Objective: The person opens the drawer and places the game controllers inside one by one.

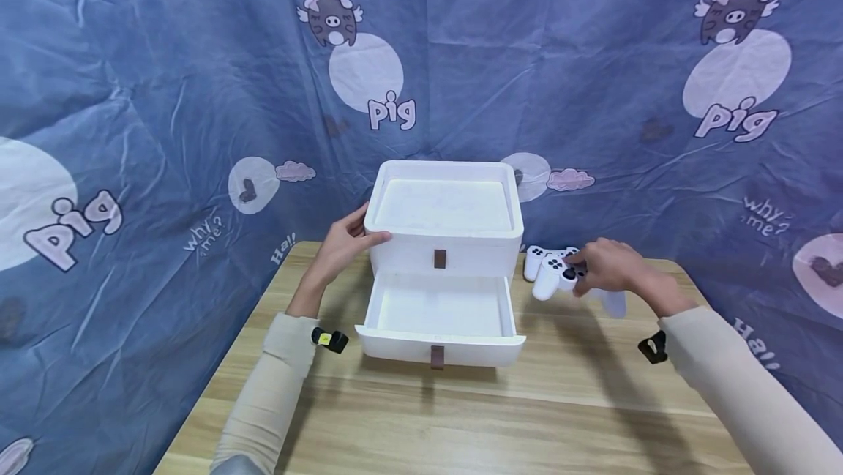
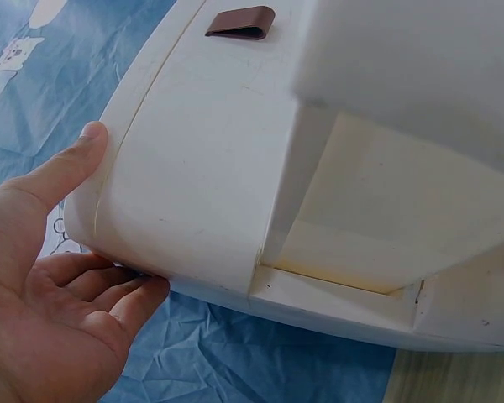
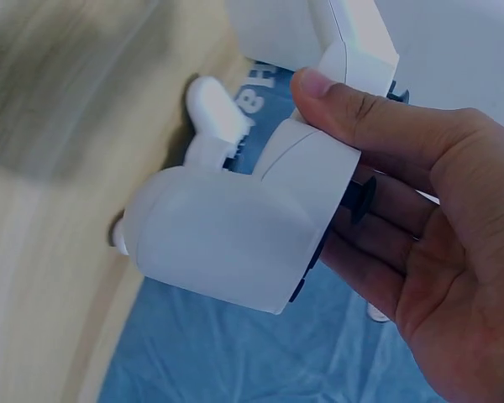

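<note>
A white two-drawer storage box (image 1: 402, 252) stands on the table, its lower drawer (image 1: 437, 307) pulled out with a bare white inside. My left hand (image 1: 345, 244) grips the box's upper left front corner. In the left wrist view the thumb (image 2: 76, 159) lies on the top rim and the other fingers bend against the side. At the right, my right hand (image 1: 609, 266) holds a white game controller (image 3: 227, 235) with dark sticks, thumb on its underside and fingers by the sticks. Behind it lies a second white controller (image 1: 532, 266), partly hidden by the held one and the hand.
The box's top is a shallow rimmed tray (image 1: 385, 204). Brown pull tabs (image 1: 440, 259) mark both drawers. A blue printed cloth (image 1: 461, 94) hangs behind and beside the wooden table (image 1: 421, 424).
</note>
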Tool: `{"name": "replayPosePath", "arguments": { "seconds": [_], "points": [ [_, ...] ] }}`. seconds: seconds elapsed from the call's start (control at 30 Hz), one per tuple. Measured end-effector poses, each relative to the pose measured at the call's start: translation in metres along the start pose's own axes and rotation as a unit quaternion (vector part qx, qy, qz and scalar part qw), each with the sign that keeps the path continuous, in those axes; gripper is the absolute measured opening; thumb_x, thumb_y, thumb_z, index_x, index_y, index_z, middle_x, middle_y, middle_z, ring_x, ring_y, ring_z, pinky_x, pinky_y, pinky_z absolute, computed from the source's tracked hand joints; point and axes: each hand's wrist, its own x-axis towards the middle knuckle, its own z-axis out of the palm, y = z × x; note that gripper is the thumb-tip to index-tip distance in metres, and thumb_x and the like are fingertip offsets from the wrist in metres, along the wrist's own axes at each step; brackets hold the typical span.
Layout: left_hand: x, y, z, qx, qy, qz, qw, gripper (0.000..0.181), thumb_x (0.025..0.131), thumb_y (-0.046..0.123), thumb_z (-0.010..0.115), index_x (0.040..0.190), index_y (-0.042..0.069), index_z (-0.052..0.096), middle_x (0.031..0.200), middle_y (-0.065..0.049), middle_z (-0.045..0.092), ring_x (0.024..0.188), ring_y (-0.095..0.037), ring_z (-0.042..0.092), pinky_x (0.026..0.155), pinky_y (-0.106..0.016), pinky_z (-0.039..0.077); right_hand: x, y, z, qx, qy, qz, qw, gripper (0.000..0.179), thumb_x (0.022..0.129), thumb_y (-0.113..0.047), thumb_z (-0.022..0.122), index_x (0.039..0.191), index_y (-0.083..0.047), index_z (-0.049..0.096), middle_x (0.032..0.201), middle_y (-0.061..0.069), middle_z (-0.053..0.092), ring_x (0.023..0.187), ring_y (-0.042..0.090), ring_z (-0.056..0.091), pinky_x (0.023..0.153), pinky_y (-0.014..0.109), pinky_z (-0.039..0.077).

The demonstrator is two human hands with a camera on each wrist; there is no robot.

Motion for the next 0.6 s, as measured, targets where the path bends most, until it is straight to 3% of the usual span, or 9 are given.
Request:
{"name": "replayPosePath", "arguments": {
  "seconds": [0.4,0.6],
  "points": [
    [0.000,0.000,0.001,0.008,-0.001,0.005,1.0000,0.093,0.091,0.034,0.088,0.167,0.022,0.037,0.167,-0.008,0.047,0.149,-0.028,0.053,0.117,-0.048,0.051,-0.005,-0.019,-0.037,-0.012,0.026,-0.018,0.9994,0.066,0.068,-0.035,0.095,0.126,-0.007,0.080,0.089,0.004,0.079,0.064,0.013,0.054,0.055,0.033,0.044],
    [0.001,-0.001,0.001,0.014,-0.001,0.008,0.9999,0.094,0.091,0.035,0.088,0.167,0.023,0.036,0.168,-0.008,0.046,0.148,-0.029,0.054,0.116,-0.051,0.052,-0.008,-0.034,-0.053,-0.013,0.028,-0.033,0.9990,0.064,0.068,-0.036,0.096,0.124,-0.009,0.081,0.103,0.012,0.082,0.066,0.010,0.060,0.056,0.033,0.049]
  ]
}}
